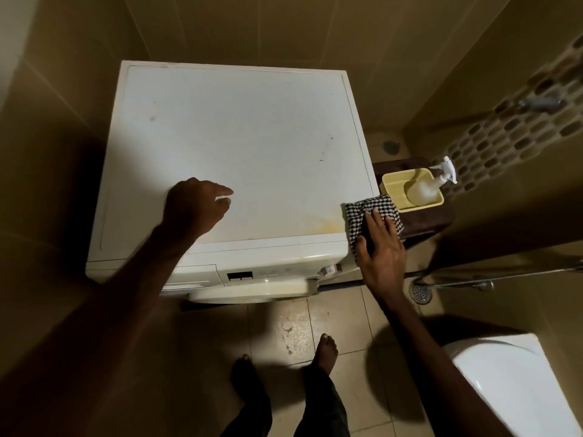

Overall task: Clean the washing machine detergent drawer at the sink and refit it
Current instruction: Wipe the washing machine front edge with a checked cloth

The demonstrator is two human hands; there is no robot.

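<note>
A white front-loading washing machine [239, 146] stands against the tiled wall, seen from above. Its detergent drawer [192, 274] sits closed in the front panel's left part, partly behind my left forearm. My left hand [195, 206] hovers over or rests on the machine's top near the front, fingers loosely curled, holding nothing. My right hand [380, 247] lies with straight fingers on a black-and-white checked cloth [372, 209] draped over the machine's front right corner.
A yellow basket [394, 187] with a spray bottle [429, 184] stands on a dark brown stand right of the machine. A white basin rim [511, 383] shows at lower right. A hose [492, 275] and floor drain [421, 293] lie on the tiled floor.
</note>
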